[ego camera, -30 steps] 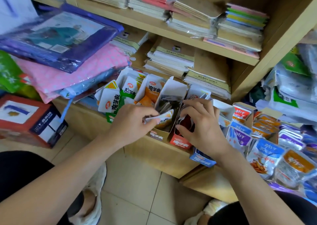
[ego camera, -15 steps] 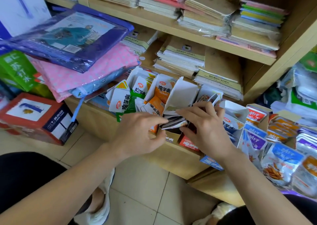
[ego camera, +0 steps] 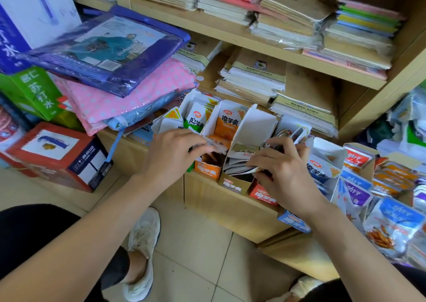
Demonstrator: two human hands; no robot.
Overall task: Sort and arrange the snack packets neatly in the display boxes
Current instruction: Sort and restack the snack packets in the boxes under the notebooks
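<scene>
Packets (ego camera: 239,166) are crowding the tan box (ego camera: 232,184); right hand (ego camera: 285,175) is gripping them, left hand (ego camera: 173,149) is pinching a blurred packet (ego camera: 217,146), possibly forcing a spill.

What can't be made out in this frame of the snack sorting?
- Head view: print on the packet pinched by the left hand, smeared by motion blur.
- Head view: contents of the red display box, covered by the right hand.
- Head view: whether the right hand grips the stacked packets in the tan display box; its fingers hide the contact.
- Head view: bags at the right edge, cut off by the frame.
</scene>
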